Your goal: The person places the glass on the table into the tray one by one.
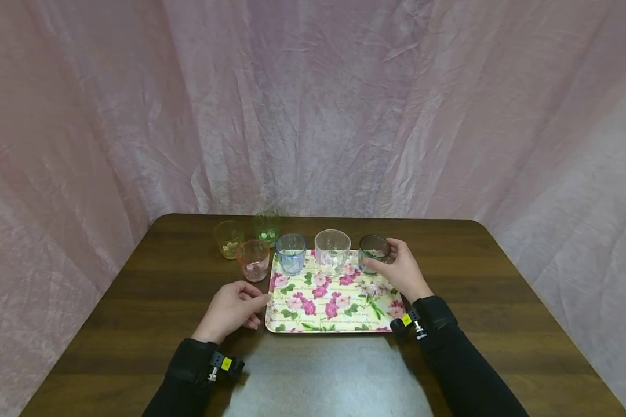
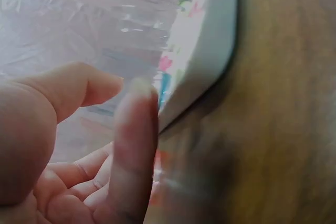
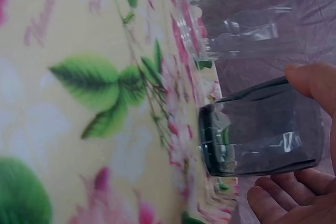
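Note:
My right hand point(image 1: 403, 269) holds a grey glass point(image 1: 373, 253) over the far right corner of the flowered tray point(image 1: 313, 321). In the right wrist view the thumb point(image 3: 310, 80) lies along one side of this glass near its rim, and the fingers are on the opposite side. A clear glass point(image 1: 332, 252) and a blue glass point(image 1: 291, 253) stand upright along the tray's far edge. At the tray's left side is my left hand point(image 1: 235, 310), loosely bent, its fingertips right at the edge with nothing held between them.
An orange-pink glass point(image 1: 254, 262) stands just left of the tray, with a yellow glass point(image 1: 229, 238) and a green glass point(image 1: 267, 227) behind it. Everything is on a brown wooden table point(image 1: 501, 324). A pale pink curtain point(image 1: 313, 116) hangs beyond the far table edge.

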Available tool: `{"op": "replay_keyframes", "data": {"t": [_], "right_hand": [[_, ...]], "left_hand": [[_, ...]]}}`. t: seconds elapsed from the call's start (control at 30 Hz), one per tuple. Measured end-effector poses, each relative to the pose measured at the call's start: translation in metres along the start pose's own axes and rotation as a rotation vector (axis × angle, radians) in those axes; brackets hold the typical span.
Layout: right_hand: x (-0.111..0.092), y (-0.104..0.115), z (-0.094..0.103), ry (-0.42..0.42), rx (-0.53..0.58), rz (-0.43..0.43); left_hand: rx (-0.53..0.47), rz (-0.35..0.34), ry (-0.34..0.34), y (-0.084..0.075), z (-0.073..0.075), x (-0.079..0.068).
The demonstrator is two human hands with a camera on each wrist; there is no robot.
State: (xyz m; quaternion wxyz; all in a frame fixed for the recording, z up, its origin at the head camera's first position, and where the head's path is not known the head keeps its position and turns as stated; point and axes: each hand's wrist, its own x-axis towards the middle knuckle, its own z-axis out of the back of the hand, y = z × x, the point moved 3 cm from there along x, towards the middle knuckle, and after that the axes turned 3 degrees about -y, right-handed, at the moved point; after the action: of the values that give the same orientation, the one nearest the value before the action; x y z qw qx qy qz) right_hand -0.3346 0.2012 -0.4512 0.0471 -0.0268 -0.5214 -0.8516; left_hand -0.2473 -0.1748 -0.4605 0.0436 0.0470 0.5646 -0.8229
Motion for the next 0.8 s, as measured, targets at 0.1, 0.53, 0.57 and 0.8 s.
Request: {"op": "replay_keyframes", "data": {"t": [0.1, 0.53, 0.57, 0.8], "right_hand": [[-0.001, 0.002, 0.005, -0.012, 0.011, -0.012], [-0.014, 0.016, 0.031, -0.081, 0.02, 0.052], [-0.015, 0.017, 0.034, -0.093, 0.014, 0.063], [-0.029, 0.022, 0.048, -0.171, -0.067, 0.084]], "left_hand": [[0.043, -0.046, -0.07, -0.008, 0.009, -0.002], [0.058, -0.238, -0.374, -0.03, 0.029, 0.0], [0.051, -0.247, -0.381, -0.031, 0.029, 0.001], [0.052, -0.218, -0.369, -0.03, 0.026, 0.007]]}}
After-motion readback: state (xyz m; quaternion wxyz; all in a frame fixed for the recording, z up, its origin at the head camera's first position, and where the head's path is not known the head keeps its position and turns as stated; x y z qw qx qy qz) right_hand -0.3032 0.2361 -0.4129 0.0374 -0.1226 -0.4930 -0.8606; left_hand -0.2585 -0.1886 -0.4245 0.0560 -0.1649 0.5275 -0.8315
